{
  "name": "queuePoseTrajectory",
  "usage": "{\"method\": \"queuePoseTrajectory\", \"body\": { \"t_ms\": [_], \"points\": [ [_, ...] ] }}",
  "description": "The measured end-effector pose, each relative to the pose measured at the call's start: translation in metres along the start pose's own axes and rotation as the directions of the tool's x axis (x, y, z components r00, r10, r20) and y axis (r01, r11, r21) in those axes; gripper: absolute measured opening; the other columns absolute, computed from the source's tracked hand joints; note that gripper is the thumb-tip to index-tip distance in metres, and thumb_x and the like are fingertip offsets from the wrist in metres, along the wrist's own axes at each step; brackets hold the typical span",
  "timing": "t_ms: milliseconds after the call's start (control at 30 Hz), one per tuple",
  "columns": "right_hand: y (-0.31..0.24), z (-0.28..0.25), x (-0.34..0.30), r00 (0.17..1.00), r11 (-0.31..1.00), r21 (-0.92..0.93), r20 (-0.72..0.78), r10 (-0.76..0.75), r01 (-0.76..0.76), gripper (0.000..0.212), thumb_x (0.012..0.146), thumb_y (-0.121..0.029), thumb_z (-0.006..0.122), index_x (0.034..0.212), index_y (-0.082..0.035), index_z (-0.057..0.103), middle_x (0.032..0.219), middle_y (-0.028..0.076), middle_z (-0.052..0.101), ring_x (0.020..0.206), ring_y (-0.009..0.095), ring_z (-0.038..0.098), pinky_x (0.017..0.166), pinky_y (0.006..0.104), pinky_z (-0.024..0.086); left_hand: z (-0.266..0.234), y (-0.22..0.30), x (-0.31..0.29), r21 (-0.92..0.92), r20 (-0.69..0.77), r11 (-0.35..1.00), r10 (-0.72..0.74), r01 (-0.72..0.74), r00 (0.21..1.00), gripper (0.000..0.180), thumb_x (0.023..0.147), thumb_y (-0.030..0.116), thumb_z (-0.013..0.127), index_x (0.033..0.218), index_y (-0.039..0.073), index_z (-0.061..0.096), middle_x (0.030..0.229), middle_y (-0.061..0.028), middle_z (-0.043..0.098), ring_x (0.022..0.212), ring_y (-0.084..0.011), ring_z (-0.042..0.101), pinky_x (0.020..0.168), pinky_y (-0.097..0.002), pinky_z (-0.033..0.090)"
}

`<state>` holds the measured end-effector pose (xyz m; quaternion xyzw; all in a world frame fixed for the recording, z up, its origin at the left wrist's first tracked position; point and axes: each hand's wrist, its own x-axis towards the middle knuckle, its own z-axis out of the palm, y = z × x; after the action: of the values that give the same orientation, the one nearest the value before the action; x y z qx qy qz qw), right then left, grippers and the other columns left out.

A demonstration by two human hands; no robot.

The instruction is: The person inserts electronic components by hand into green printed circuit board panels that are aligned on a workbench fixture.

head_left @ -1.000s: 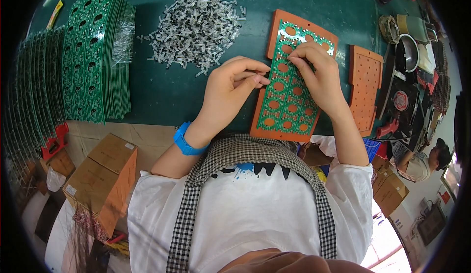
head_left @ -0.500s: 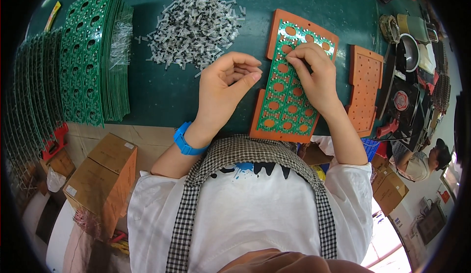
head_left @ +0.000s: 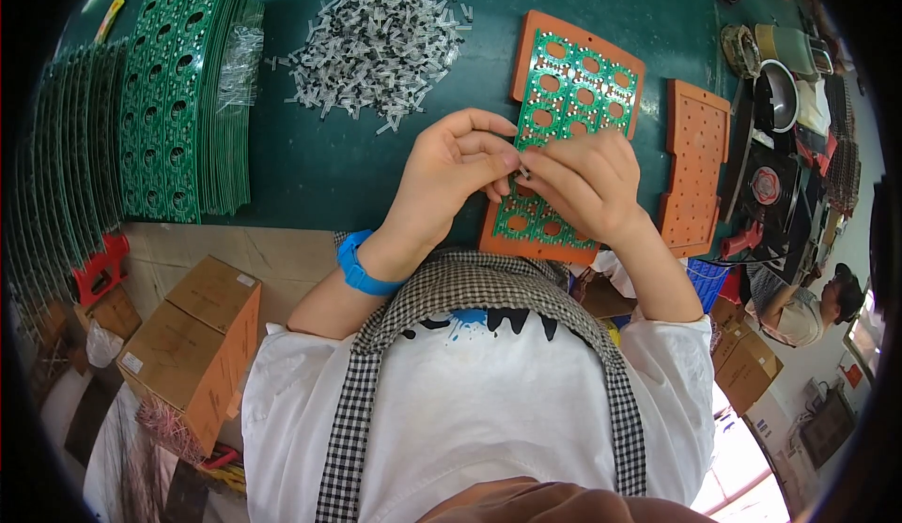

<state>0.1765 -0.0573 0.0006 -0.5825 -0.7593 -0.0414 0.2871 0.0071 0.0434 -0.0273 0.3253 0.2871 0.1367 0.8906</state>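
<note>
A green circuit board with round holes lies on an orange tray on the dark green table. Over the board's near half my left hand and my right hand meet fingertip to fingertip. They pinch a small grey component between them, mostly hidden by the fingers. A blue band circles my left wrist. A heap of small grey components lies beyond my left hand.
Stacks of green boards stand at the left. A second orange tray lies right of the board, with tools and a bowl past it. Cardboard boxes sit below the table edge. Another person is at lower right.
Both hands have drawn toward me, from the board's middle to its near half, and their fingertips have come together on a small component.
</note>
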Motion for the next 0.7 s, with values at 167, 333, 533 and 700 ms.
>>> {"method": "queuePoseTrajectory", "body": {
  "t_ms": [167, 333, 533, 700],
  "points": [
    [-0.003, 0.000, -0.010, 0.994, 0.970, 0.214, 0.015, 0.111, -0.112, 0.016, 0.071, -0.009, 0.072, 0.086, -0.008, 0.066, 0.084, 0.005, 0.063, 0.077, 0.021, 0.061, 0.067, 0.0321, 0.047, 0.006, 0.003, -0.006, 0.029, 0.040, 0.999, -0.043, 0.042, 0.998, 0.025, 0.084, 0.003, 0.064, 0.108, 0.000, 0.056, 0.083, -0.0059, 0.066, 0.062, -0.0095, 0.060, 0.052, -0.0230, 0.047],
    [0.007, -0.001, -0.007, 0.886, 0.861, 0.215, 0.169, 0.432, -0.461, 0.009, 0.078, -0.004, 0.067, 0.085, -0.003, 0.061, 0.086, 0.007, 0.061, 0.080, 0.025, 0.060, 0.069, 0.0340, 0.049, -0.016, 0.014, -0.007, 0.994, 0.087, -0.110, 0.774, -0.001, 0.627, 0.027, 0.075, 0.015, 0.074, 0.099, 0.011, 0.062, 0.090, -0.0046, 0.056, 0.086, -0.0259, 0.054, 0.072, -0.0368, 0.043],
    [0.010, 0.001, -0.006, 0.895, 0.887, 0.167, 0.213, 0.393, -0.430, 0.009, 0.079, -0.004, 0.066, 0.085, -0.003, 0.059, 0.087, 0.007, 0.060, 0.081, 0.025, 0.060, 0.069, 0.0345, 0.049, -0.033, 0.016, -0.004, 0.987, 0.118, -0.160, 0.741, 0.003, 0.661, 0.017, 0.076, 0.016, 0.073, 0.088, 0.010, 0.063, 0.093, -0.0040, 0.053, 0.086, -0.0247, 0.050, 0.076, -0.0374, 0.038],
    [0.008, 0.005, -0.006, 0.896, 0.891, 0.151, 0.196, 0.399, -0.429, 0.010, 0.078, -0.004, 0.067, 0.085, -0.004, 0.060, 0.086, 0.007, 0.060, 0.081, 0.025, 0.060, 0.068, 0.0344, 0.049, -0.035, 0.015, -0.004, 0.983, 0.154, -0.179, 0.739, -0.029, 0.656, 0.016, 0.075, 0.016, 0.074, 0.086, 0.010, 0.063, 0.092, -0.0035, 0.053, 0.085, -0.0243, 0.049, 0.075, -0.0376, 0.038]
  ]
}}
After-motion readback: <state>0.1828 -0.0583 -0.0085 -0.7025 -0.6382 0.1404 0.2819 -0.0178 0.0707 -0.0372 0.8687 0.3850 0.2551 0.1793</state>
